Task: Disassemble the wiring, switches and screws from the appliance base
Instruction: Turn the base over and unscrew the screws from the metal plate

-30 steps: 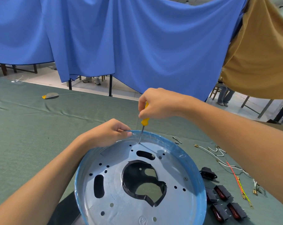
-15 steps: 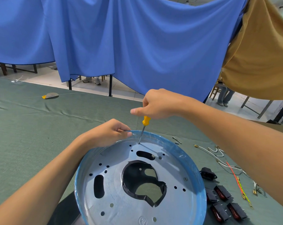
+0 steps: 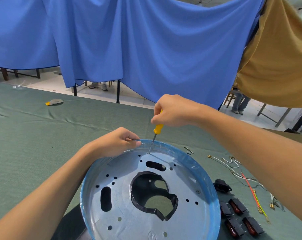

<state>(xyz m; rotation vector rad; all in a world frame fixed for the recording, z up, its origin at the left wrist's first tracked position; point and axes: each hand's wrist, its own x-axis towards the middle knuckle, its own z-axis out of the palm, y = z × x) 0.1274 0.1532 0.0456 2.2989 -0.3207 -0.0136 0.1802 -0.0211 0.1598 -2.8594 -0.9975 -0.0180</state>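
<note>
A green-clothed table [image 3: 34,135] carries the round metal appliance base [image 3: 204,172] at near centre, its blue-filmed rim turned up. The left hand [image 3: 115,142] grips the base's far rim, while the right hand [image 3: 172,110], apart from it and higher, is curled round a yellow-handled screwdriver [image 3: 158,128]. Loose wires [image 3: 236,172] and black switches [image 3: 236,206] lie right of the base, and the screwdriver's tip rests on a small screw [image 3: 148,153] by the far rim.

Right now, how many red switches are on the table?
4, all right of the base: one switch against its rim, one beside that, two nearer the camera. More may hide under the base.
</note>
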